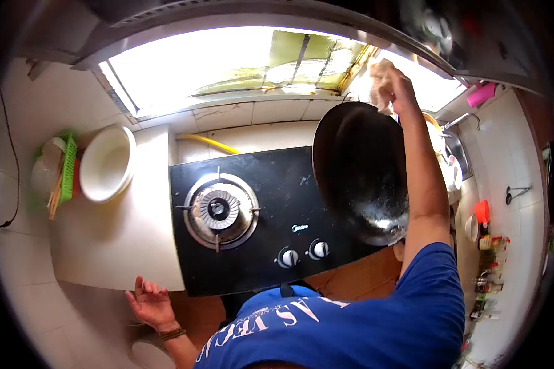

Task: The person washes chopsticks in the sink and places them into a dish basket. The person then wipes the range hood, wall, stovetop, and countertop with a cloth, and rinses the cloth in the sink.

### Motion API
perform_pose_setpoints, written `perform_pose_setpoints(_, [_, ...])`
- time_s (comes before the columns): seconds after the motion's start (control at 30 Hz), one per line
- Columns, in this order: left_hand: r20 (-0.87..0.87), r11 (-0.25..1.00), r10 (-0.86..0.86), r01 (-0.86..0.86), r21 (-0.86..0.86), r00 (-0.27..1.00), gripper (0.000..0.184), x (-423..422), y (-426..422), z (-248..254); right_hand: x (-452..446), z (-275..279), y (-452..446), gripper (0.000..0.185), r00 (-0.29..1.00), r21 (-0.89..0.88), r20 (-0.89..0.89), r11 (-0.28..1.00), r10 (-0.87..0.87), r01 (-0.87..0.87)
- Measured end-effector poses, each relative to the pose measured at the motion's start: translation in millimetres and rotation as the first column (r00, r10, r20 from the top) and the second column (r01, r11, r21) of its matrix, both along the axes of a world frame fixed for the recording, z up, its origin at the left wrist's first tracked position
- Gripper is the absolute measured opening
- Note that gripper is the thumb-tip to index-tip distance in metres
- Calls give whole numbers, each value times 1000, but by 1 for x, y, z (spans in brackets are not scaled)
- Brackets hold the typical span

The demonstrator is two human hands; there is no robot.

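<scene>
My right hand (pixel 402 92) is raised at the window, its fingers closed around a crumpled pale cloth (pixel 381 86). Below that arm a large dark wok (pixel 360 166) sits on the right side of the black gas stove (pixel 277 178), partly covered by my forearm. My left hand (pixel 151 305) hangs low at the front edge of the pale counter (pixel 129 246), fingers apart and holding nothing. A beaded bracelet (pixel 172 334) circles that wrist. The stove's left burner (pixel 218 209) is bare, with two knobs (pixel 303 253) at the front.
On the left counter stand a white basin (pixel 109 163) and a green basket (pixel 68 166) with chopsticks. A yellow hose (pixel 209 144) runs behind the stove. A faucet (pixel 465 120) and several bottles and bowls line the right side. The range hood (pixel 228 15) overhangs the window.
</scene>
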State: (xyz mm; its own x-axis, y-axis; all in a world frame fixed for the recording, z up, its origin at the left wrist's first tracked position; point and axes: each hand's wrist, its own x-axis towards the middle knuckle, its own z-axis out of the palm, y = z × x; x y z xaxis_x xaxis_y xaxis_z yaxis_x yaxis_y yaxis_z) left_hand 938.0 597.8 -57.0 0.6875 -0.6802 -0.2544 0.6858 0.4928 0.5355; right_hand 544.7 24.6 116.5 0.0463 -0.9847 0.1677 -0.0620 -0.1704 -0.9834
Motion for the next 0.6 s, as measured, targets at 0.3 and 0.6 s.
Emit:
perform_pose_setpoints(0.3, [-31, 965, 163, -153, 214, 986, 50, -18, -17, -24, 56, -135, -183, 17, 639, 19, -755, 969, -147, 245])
perform_pose_setpoints(0.6, [-122, 984, 132, -115, 134, 984, 48, 19, -37, -31, 109, -169, -174, 28, 449, 138, -892, 917, -48, 374])
